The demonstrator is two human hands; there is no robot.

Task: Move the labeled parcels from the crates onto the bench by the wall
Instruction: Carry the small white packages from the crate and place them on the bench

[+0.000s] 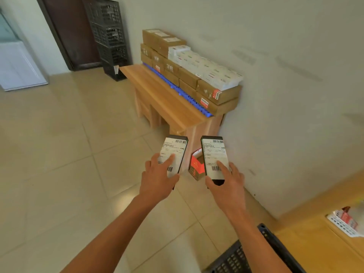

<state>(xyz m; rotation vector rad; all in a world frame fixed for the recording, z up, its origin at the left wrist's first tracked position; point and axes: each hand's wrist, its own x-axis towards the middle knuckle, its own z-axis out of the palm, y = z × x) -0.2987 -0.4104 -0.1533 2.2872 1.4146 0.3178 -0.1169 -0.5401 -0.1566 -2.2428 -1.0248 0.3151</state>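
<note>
Left hand point(157, 178): stretched forward over the tiled floor point(59, 154), fingers point(169, 159) wrapped around a dark parcel, forefinger laid flat along its white label.
Left parcel point(174, 154): dark box with a white shipping label and barcodes, held in the air, long side pointing toward the bench, a little tilted to the left.
Right hand point(226, 182): also stretched forward, fingers point(222, 166) closed on a second dark parcel, thumb side on its left edge, forefinger on the label.
Right parcel point(214, 156): same kind of box with the same kind of label, held in the air just beside the left parcel, not touching it.
Bench point(163, 99): light wood, set along the wall point(275, 56), front half bare.
Stacked parcels on bench point(189, 75): brown cartons in rows against the wall, white boxes point(212, 69) on top of them at the near part, blue strip point(185, 93) in front of the lowest row.
Red and white box point(197, 166): on the floor at the near end of the bench, partly hidden behind the right parcel.
Black crates, far point(110, 36): tall stack in the corner beside the dark door point(67, 32).
Black crate, near point(236, 259): at the bottom edge, under the right forearm, content not visible.
Yellow surface point(315, 233): at the right, white basket point(342, 223) on it.
</note>
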